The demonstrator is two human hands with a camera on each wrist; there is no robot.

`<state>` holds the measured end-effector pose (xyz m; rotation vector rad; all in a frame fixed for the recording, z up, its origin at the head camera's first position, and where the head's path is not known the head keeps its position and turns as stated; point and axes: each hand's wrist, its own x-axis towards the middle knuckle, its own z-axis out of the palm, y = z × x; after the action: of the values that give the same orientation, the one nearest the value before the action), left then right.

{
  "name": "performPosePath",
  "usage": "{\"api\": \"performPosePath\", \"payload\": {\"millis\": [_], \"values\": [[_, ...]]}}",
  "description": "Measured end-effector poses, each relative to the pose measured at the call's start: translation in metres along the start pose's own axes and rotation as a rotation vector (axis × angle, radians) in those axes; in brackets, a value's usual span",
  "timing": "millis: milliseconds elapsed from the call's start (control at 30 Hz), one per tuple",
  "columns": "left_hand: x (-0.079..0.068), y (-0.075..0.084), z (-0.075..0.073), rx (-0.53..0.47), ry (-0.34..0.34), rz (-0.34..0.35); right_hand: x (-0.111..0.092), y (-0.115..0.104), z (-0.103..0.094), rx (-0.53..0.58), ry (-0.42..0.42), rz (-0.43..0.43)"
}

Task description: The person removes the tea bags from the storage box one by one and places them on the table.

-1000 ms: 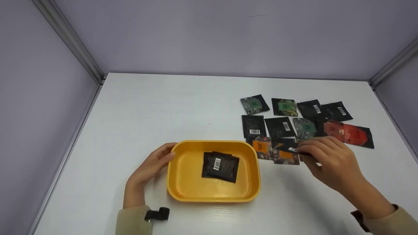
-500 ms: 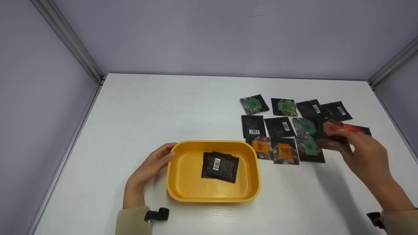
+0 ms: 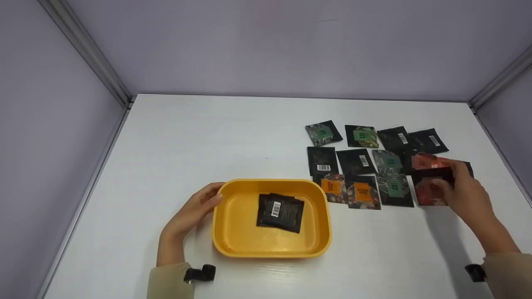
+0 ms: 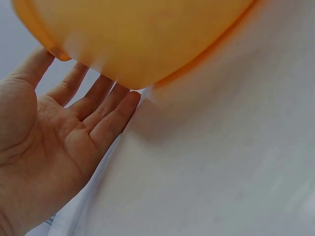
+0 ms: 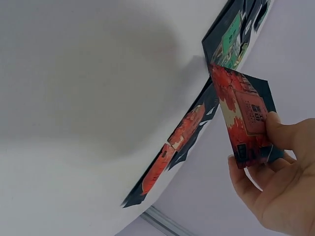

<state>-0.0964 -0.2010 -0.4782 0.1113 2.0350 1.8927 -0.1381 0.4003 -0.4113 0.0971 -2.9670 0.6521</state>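
Observation:
A yellow plastic tub (image 3: 272, 253) sits at the front middle of the table with black barcoded sachets (image 3: 282, 212) lying in it. At its left side, my left hand (image 3: 194, 209) holds the rim, thumb over the edge and fingers along the outer wall, as the left wrist view also shows. My right hand (image 3: 471, 197) pinches a red-and-black sachet (image 5: 246, 110) between thumb and fingers, at the front right end of the laid-out sachets. In the right wrist view this sachet is tilted, its printed red face showing. Beside it lies a green-labelled sachet (image 3: 395, 189).
Several more sachets lie in rough rows on the right half of the white table (image 3: 199, 137). Two have orange labels (image 3: 362, 192), and red ones (image 3: 430, 161) lie just behind my right hand. Pale walls (image 3: 266, 50) enclose the back and sides.
My right hand left a green-labelled sachet at the front row, moved right, and now holds a red sachet, brought forward and right of the green one. The left hand and tub stayed put.

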Motion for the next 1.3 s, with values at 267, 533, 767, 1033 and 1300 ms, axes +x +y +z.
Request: {"api": "performPosePath", "payload": {"millis": [267,533,767,1033,1300], "values": [[0.001,-0.002,-0.001,-0.010,-0.009,0.012,0.014,0.014,0.007,0.094,-0.115,0.175],[0.002,-0.002,0.000,-0.007,-0.008,0.019,0.016,0.023,0.016,0.020,-0.089,0.233],[0.002,-0.002,0.001,0.014,0.007,-0.008,0.013,0.026,0.024,-0.047,-0.066,0.198],[0.002,-0.002,0.001,0.020,0.011,-0.021,0.013,0.031,0.029,-0.080,-0.080,0.211],[0.003,-0.002,0.001,0.024,0.017,-0.020,0.013,0.033,0.030,-0.080,-0.081,0.207]]}}
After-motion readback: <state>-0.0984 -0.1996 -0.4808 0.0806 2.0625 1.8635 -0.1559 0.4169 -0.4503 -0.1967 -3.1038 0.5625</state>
